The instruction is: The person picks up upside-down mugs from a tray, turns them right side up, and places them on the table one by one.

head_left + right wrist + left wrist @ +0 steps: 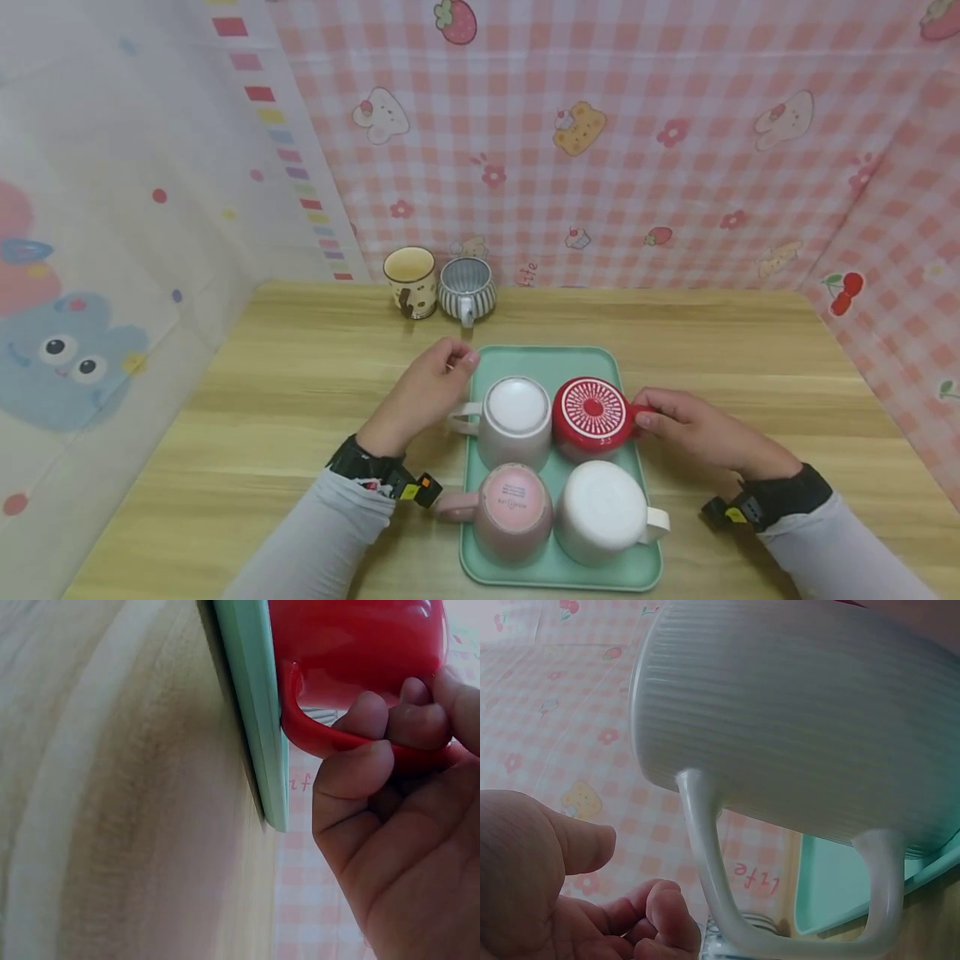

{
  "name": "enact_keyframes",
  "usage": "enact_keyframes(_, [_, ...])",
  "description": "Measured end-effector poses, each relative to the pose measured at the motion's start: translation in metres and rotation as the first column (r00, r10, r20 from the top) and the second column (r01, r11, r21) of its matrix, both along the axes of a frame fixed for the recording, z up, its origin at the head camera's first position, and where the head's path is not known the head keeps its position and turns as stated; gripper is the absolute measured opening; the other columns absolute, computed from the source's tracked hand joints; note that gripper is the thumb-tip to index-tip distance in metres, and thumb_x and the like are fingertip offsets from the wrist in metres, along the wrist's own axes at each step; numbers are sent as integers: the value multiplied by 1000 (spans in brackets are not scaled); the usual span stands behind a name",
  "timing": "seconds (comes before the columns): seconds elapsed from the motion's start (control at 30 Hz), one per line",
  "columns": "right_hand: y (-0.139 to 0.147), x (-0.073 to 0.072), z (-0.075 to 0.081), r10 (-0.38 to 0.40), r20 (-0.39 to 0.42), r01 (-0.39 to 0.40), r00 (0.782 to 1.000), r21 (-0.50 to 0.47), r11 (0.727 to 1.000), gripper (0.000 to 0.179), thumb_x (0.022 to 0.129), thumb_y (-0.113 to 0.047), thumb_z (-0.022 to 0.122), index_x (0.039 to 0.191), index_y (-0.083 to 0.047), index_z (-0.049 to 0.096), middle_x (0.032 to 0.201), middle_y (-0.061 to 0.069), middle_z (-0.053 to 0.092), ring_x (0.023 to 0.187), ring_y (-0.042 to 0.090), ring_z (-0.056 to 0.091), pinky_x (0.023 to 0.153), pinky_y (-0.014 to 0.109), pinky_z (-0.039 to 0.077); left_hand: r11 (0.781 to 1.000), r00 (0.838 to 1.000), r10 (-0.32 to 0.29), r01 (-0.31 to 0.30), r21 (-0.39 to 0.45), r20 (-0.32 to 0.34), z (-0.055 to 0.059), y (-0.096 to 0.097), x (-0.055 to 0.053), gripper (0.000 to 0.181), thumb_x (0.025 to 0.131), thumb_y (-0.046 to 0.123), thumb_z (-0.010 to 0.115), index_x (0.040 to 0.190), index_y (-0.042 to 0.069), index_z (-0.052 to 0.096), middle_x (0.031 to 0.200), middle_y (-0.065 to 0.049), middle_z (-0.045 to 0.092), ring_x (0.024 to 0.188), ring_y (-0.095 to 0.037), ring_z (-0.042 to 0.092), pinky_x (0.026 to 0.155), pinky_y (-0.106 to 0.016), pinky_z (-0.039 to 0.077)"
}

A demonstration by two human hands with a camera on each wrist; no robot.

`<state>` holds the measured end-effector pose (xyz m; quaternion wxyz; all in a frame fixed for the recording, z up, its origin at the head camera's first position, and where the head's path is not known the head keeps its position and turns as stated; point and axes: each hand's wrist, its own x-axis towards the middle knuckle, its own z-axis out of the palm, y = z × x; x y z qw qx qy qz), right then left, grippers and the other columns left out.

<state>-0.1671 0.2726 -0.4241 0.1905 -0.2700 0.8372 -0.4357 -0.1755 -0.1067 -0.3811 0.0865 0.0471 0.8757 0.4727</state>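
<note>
My right hand (693, 429) grips the handle of a red mug (592, 414), which sits upside down on a mint-green tray (543, 358). In the right wrist view, fingers curl through that handle. My left hand (431, 387) hovers by the tray's far left edge, fingers loosely bent and holding nothing. Closest to it is an upturned white ribbed mug (780, 720), whose handle points left. An upturned pink mug (512, 512) and another upturned white mug (602, 510) occupy the tray's near half, the pink one's handle left and the white one's right.
Toward the back of the wooden table (315, 358), a cream mug with brown spots (411, 279) and a grey striped mug (467, 287) stand upright side by side. A pink checked cloth (637, 183) hangs behind, and a pale patterned one (150, 208) covers the left side.
</note>
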Motion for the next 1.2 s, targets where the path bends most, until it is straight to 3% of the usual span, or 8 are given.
enact_keyframes(0.23, [-4, 5, 3, -15, -64, 21, 998, 89, 996, 16, 111, -25, 47, 111, -18, 62, 106, -3, 67, 102, 11, 63, 92, 25, 54, 1000, 1000, 6, -6, 1, 4, -1, 0, 0, 30, 109, 37, 51, 124, 14, 62, 114, -12, 67, 100, -24, 62, 91, -43, 53])
enact_keyframes(0.47, [-7, 4, 0, -46, -42, 47, 998, 30, 998, 16, 111, -22, 46, 113, -14, 60, 111, 2, 68, 107, 7, 66, 94, 25, 56, 1000, 1000, 1, -1, 1, 8, 2, 0, 1, 31, 109, 37, 51, 124, 13, 62, 113, -13, 67, 101, -24, 62, 92, -44, 52])
enact_keyframes(0.63, [-10, 5, 0, -106, -32, 106, 994, 0, 994, 20, 111, -24, 46, 116, -11, 61, 115, 6, 70, 107, 6, 69, 93, 26, 58, 1000, 1000, -6, 6, 9, 27, 3, 0, 2, 32, 109, 39, 51, 126, 14, 61, 115, -14, 67, 102, -24, 61, 93, -44, 52])
enact_keyframes(0.9, [-12, 7, 2, -204, -110, 204, 973, -18, 979, 18, 110, -19, 49, 115, -10, 65, 107, 6, 71, 101, 12, 69, 86, 25, 59, 1000, 999, -4, 4, 11, 42, 2, 0, 3, 31, 109, 41, 51, 125, 16, 61, 114, -13, 66, 101, -24, 60, 90, -42, 52])
enact_keyframes(1.2, [-7, 8, 12, -293, -165, 298, 942, 6, 954, 17, 110, -18, 50, 113, -8, 63, 90, 5, 61, 83, 15, 58, 72, 28, 55, 1000, 999, 3, -3, 7, 39, 2, 0, 3, 32, 109, 40, 51, 126, 15, 61, 115, -12, 67, 103, -24, 61, 93, -44, 52])
